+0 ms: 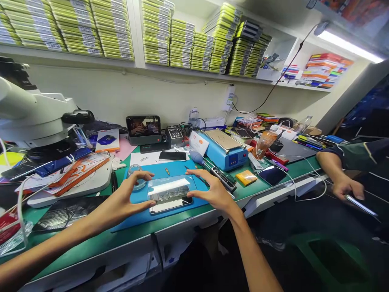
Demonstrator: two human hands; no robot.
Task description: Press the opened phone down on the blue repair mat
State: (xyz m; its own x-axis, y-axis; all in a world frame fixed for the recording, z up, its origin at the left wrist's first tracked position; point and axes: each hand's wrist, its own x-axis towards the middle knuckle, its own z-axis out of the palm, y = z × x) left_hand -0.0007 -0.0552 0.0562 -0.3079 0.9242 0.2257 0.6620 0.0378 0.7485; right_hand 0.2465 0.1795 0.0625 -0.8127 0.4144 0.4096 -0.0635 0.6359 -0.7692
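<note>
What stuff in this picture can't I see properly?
In the head view:
- Phone-like device: its underside faces the blue mat.
- Glass dish: partly behind the left hand.
- Microscope: cut off by the left edge.
- Labels on green packs: too small to read.

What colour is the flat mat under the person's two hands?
The mat is bright blue; it shows best in the head view.

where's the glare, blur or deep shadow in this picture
Head view: lamp washes out white; head view: glossy panel between left hand and right hand shows reflections; head view: far-right orange-white stack looks soft; head view: space under the bench is dark
</note>
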